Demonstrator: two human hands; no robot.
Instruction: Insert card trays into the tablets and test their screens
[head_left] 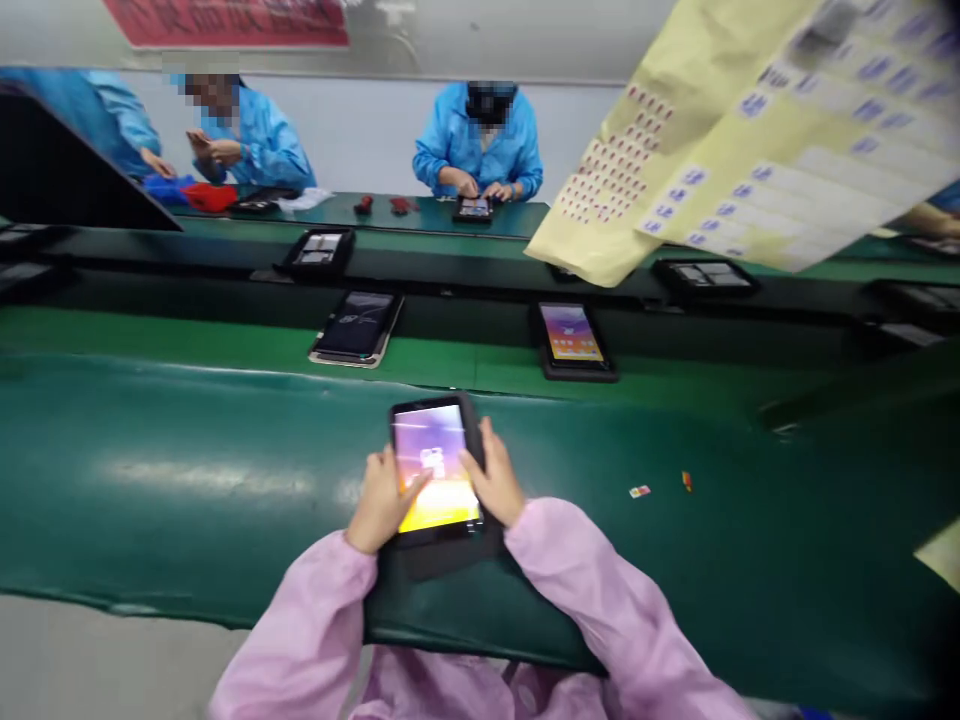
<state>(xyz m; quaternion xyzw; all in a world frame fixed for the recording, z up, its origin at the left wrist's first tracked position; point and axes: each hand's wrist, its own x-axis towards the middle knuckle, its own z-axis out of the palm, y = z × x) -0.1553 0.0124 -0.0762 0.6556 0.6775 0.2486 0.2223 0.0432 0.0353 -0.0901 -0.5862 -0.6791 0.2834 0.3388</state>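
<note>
Tablet icons (432, 458) blurred; banner (236, 22) cropped

**One head-worn view, forward and down**

A single camera sits on the person's head, above and behind the pink cloth sleeves (607, 580) that enter from the bottom edge. It faces forward and down across the dark green, glossy-covered counter (187, 420), taking in its near edge. Close to the lens and just below centre come the bare left fingers (416, 487) and right fingers (474, 470), around a black rectangular tablet (442, 505) with a lit screen. The wide view reaches, smaller and farther off, a co-worker in a blue jacket (454, 140) before a pale wall (360, 140). A yellow-and-white printed paper sheet (697, 110) blocks much of the upper right.
</note>
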